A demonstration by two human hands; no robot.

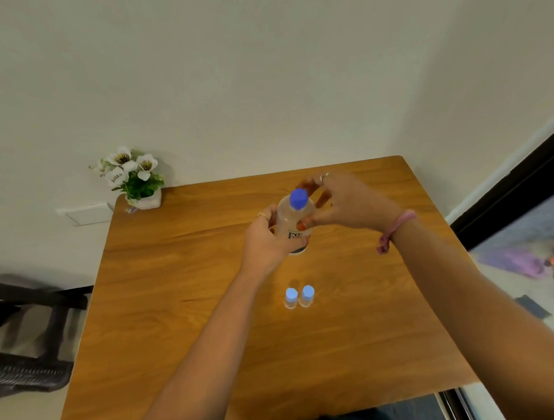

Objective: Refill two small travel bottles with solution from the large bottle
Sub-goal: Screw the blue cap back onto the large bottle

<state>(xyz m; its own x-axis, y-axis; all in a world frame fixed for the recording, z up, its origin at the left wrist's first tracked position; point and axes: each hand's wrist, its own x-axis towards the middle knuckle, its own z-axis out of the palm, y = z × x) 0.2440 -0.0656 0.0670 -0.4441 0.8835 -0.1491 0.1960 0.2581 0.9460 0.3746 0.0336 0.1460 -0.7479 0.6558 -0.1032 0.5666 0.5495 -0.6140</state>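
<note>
Pale walls meet in a corner behind a wooden surface [210,308] that fills the middle of the frame. At its upper left corner stands a small white pot of white flowers [134,181], and a dark chair [30,331] sits at the left edge of the frame.

Just above the centre, the large bottle [293,220] stands upright with its blue cap [298,198] on. The left hand [264,242] has its grip wrapped round the bottle's body, fingers and thumb curled on either side. The right hand [348,203], a pink band [394,230] at its wrist, is poised over the cap with fingers spread and bent around it; whether they touch the cap I cannot tell.

Below them, nearer the person, two small bottles [299,297] stand side by side, both capped in light blue.
</note>
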